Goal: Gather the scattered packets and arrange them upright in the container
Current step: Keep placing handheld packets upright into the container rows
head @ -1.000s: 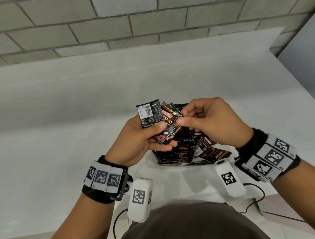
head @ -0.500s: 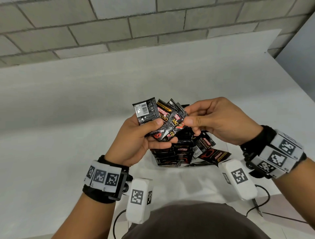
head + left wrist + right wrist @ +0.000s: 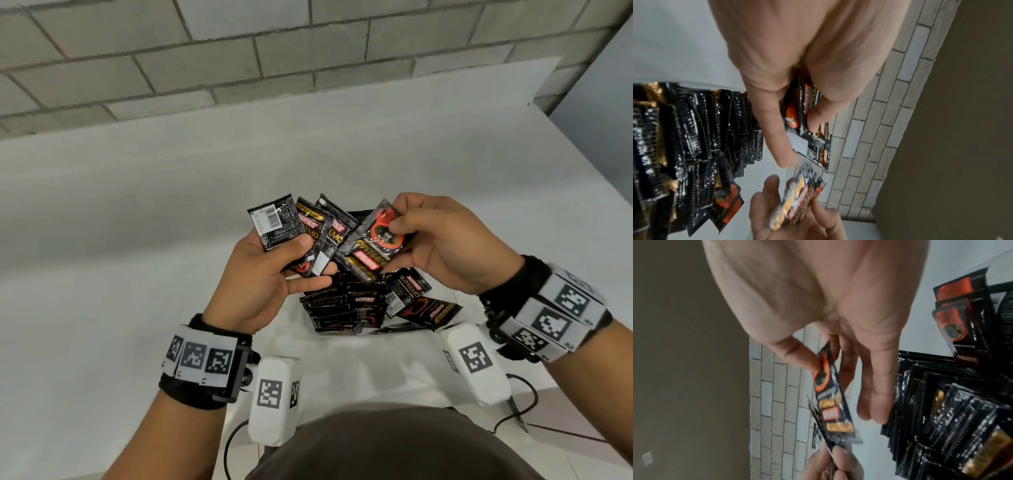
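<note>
My left hand (image 3: 310, 262) grips a fan of several black coffee packets (image 3: 274, 222) above the table; the left wrist view shows the thumb and fingers clamped on these held packets (image 3: 813, 129). Just to its right, my right hand (image 3: 399, 219) pinches a single black packet with a red cup picture (image 3: 370, 246), tilted, its lower end against the fan. That single packet (image 3: 830, 394) looks blurred in the right wrist view. Below both hands stands a tight block of upright packets (image 3: 339, 308). I cannot make out the container's walls around it.
A few loose packets (image 3: 424, 308) lie or lean at the right of the block. The white table (image 3: 137, 240) runs back to a grey block wall (image 3: 308, 51). Its right edge (image 3: 582, 192) falls away beside a grey panel.
My right hand, which was pinching at the fan in my left hand, now holds one packet drawn out to the right with its front turned up. My left hand has stayed in place.
</note>
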A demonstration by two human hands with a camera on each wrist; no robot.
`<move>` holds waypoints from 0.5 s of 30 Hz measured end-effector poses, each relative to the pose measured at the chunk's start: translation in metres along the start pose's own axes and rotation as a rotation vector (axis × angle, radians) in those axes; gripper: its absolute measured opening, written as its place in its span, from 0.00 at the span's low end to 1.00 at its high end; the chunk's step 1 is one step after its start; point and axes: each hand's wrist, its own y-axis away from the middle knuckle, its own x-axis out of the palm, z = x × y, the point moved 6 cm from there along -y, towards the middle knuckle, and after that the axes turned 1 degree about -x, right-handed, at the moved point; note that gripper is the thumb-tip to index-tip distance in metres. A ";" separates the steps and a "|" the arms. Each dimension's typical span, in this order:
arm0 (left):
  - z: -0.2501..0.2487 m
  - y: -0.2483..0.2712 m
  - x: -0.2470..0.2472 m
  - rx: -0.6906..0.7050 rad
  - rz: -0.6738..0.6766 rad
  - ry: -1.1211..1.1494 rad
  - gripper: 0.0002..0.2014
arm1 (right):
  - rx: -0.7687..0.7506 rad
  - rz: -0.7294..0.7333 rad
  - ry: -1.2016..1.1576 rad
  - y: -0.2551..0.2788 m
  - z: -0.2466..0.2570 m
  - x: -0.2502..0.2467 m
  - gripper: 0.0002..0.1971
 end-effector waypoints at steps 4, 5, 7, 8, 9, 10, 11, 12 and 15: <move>0.000 -0.001 -0.004 0.004 -0.023 0.000 0.12 | -0.019 -0.043 -0.180 -0.001 0.001 -0.005 0.12; -0.001 -0.001 -0.006 0.005 -0.028 -0.003 0.12 | -0.020 -0.058 -0.175 -0.001 0.001 -0.007 0.12; -0.001 -0.001 -0.010 0.006 -0.036 -0.009 0.11 | -0.007 -0.091 -0.111 0.001 0.000 -0.012 0.11; -0.002 -0.001 -0.012 0.005 -0.040 -0.013 0.11 | 0.000 -0.100 -0.091 0.002 0.000 -0.014 0.09; -0.002 -0.001 -0.014 0.003 -0.043 -0.017 0.11 | 0.009 -0.101 -0.083 0.003 -0.001 -0.014 0.08; -0.002 -0.001 -0.015 0.002 -0.044 -0.023 0.10 | 0.019 -0.103 -0.078 0.005 -0.001 -0.015 0.08; -0.002 -0.001 -0.015 0.003 -0.044 -0.032 0.10 | 0.029 -0.109 -0.071 0.006 -0.003 -0.018 0.09; -0.001 -0.001 -0.016 0.004 -0.041 -0.043 0.11 | 0.040 -0.119 -0.068 0.007 -0.004 -0.019 0.10; 0.001 -0.002 -0.014 0.008 -0.026 -0.079 0.12 | 0.060 -0.101 -0.094 0.009 -0.009 -0.021 0.09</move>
